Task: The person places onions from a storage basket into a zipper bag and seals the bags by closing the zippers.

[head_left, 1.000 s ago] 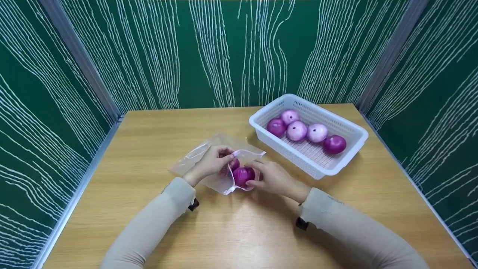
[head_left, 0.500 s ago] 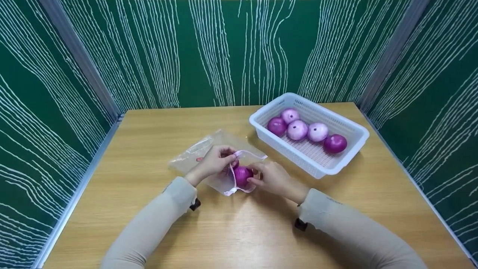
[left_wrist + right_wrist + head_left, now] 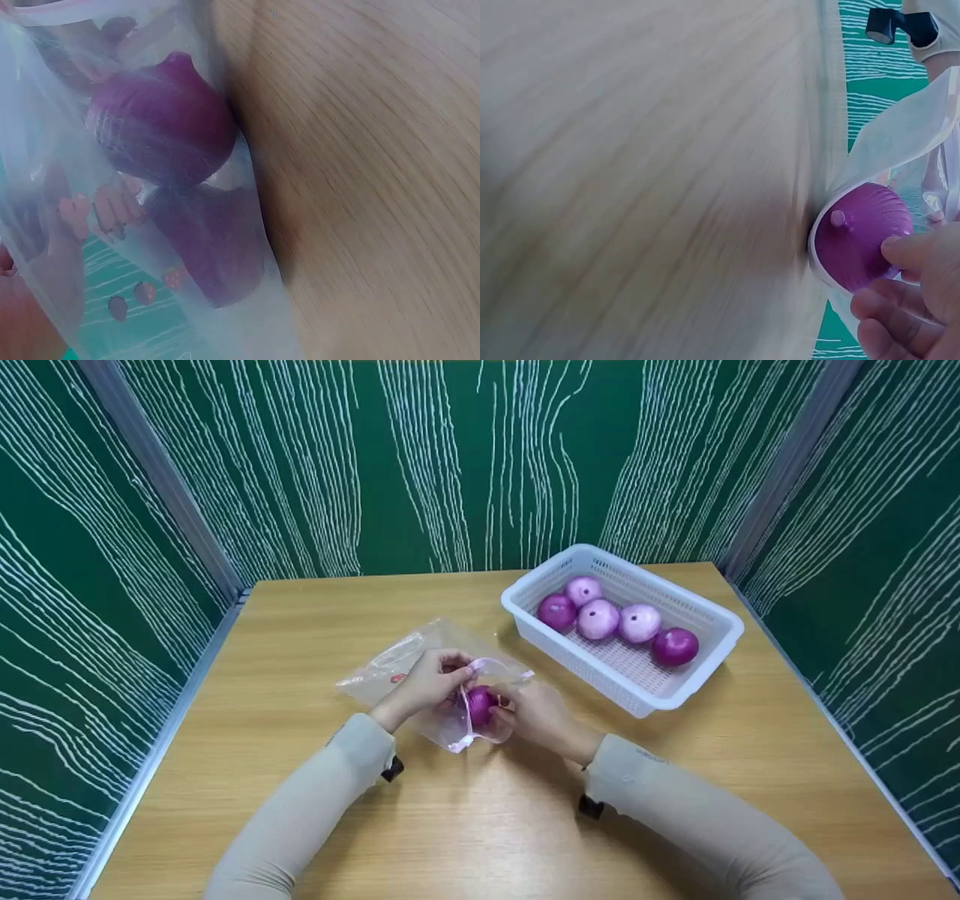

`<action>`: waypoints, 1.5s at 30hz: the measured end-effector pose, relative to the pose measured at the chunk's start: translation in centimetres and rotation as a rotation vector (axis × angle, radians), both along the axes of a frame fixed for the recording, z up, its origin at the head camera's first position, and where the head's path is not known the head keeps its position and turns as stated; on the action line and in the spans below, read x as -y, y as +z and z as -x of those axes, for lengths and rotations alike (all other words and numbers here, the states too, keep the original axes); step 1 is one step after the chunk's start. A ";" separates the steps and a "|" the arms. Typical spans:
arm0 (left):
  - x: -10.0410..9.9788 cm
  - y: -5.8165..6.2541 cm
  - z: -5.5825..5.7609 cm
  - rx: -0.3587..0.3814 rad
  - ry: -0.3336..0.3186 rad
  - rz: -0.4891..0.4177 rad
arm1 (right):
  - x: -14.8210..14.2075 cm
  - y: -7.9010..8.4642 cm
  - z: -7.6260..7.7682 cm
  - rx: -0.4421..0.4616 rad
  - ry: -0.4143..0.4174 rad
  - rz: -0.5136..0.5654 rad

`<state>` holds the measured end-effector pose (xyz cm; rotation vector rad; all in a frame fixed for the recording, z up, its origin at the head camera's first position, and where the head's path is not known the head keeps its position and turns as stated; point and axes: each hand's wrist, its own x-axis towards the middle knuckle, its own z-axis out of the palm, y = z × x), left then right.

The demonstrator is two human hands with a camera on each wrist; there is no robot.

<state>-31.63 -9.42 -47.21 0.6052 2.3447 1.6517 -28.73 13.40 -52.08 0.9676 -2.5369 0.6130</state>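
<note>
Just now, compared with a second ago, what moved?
The right hand has moved left, taking the onion further into the bag, and is still touching it. The left hand still pinches the bag's edge. The five onions stayed in the white basket.

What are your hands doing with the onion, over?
Left hand pinching bag. Right hand holding onion in bag's mouth. Second onion deeper inside. No blockage visible.
</note>
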 end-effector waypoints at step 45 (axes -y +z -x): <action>0.0 -0.3 0.1 0.021 0.021 -0.016 | -7.6 7.8 0.7 -0.023 -0.111 0.141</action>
